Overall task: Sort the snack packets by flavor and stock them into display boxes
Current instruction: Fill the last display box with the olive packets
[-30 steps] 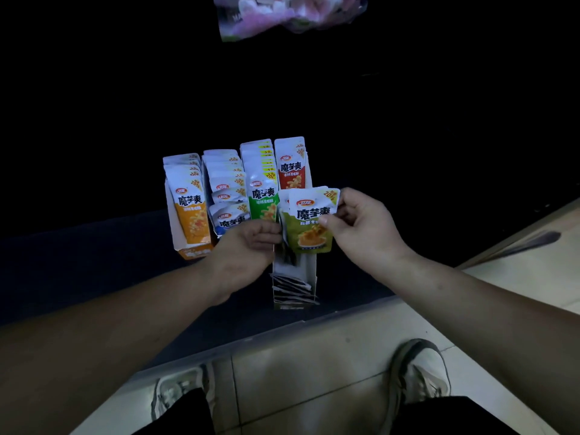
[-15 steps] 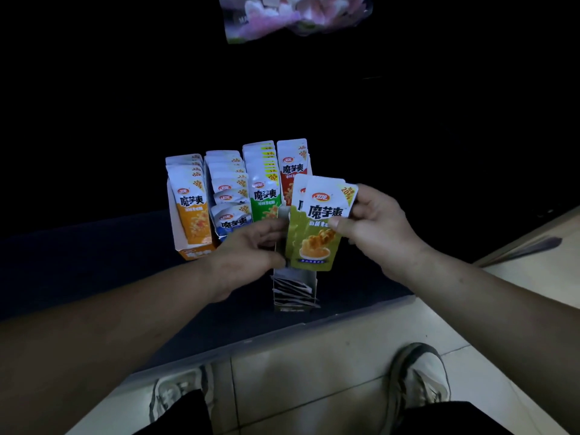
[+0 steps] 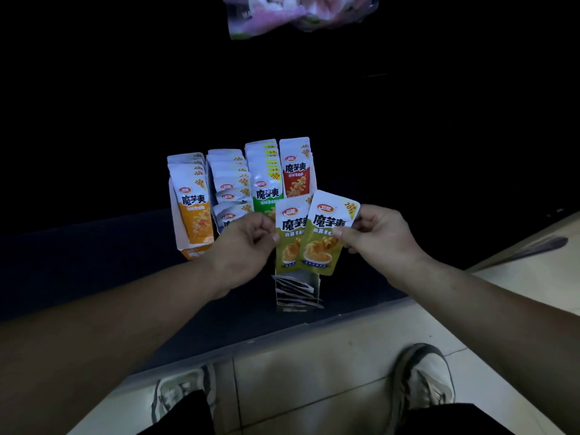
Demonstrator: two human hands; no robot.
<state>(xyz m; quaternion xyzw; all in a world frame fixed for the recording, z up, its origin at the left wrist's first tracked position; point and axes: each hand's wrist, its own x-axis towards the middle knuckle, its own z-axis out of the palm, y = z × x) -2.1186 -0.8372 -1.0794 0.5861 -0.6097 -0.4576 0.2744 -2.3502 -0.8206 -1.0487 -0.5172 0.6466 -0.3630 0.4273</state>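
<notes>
Two olive-green snack packets are held up side by side over a display box (image 3: 316,285) that has several packets lying in it. My left hand (image 3: 241,246) pinches the left olive packet (image 3: 287,243) by its left edge. My right hand (image 3: 381,240) pinches the right olive packet (image 3: 323,246), which overlaps the left one and tilts slightly right. Behind stand rows of upright packets: orange (image 3: 193,211), blue (image 3: 229,189), green (image 3: 265,183) and red (image 3: 295,171).
The boxes stand on a dark surface (image 3: 94,262) whose front edge runs above a pale tiled floor (image 3: 314,372). My two shoes (image 3: 420,381) are on the tiles. A pinkish bag (image 3: 282,11) lies at the top, in the dark.
The stack of olive packets has risen and spread apart: the front packet slid right in my right hand, so two packets now show side by side.
</notes>
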